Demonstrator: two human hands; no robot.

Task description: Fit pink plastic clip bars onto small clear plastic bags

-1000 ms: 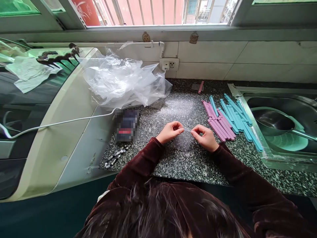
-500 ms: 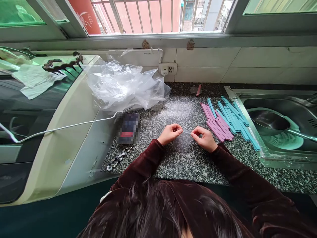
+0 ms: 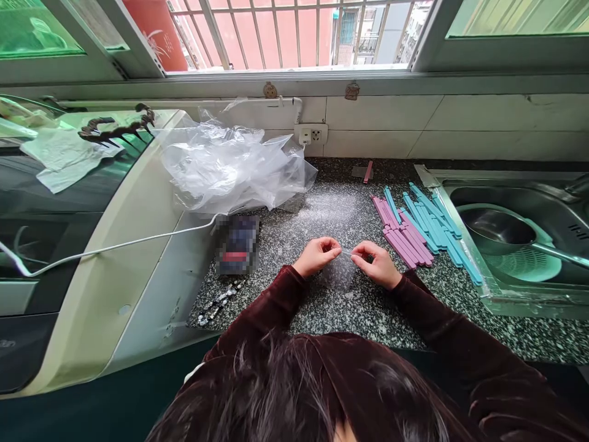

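Between my two hands hangs a small clear plastic bag (image 3: pixel 339 274), its top edge pinched from both sides above the speckled countertop (image 3: pixel 299 307). My left hand (image 3: pixel 318 255) is closed on the left corner, thumb against forefinger. On the right corner, my right hand (image 3: pixel 376 264) is closed the same way. To the right of my right hand lie several pink sticks (image 3: pixel 405 239) in a bunch. Several turquoise sticks (image 3: pixel 437 227) spread beside them, reaching the sink's rim.
A heap of clear plastic bags (image 3: pixel 239 166) lies at the back left. In front of it is a blurred phone (image 3: pixel 238 245) near a white cable (image 3: pixel 138 241). A steel sink (image 3: pixel 515 304) with a pan (image 3: pixel 497 227) stands right. One pink stick (image 3: pixel 368 172) lies by the wall.
My hands have come slightly closer together, still pinching the bag's edge. The whole view has shifted a little downward in the picture; the other things lie as before.
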